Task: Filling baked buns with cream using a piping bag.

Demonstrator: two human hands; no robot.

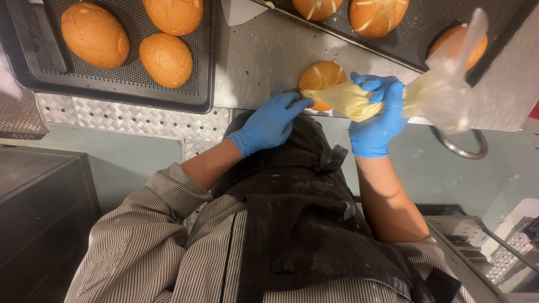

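The bread roll (pixel 318 78) sits at the steel desk (pixel 264 56) edge between two perforated trays; its near side is covered by both hands. The left hand (pixel 270 122), gloved blue, rests its fingers against the roll, grasping nothing. The right hand (pixel 377 115) is clenched around a piping bag (pixel 393 95) of pale cream. The bag's tip is hidden. The far tray (pixel 426 22) is cut off.

Three plain buns (pixel 167 59) on a perforated tray (pixel 129 84).
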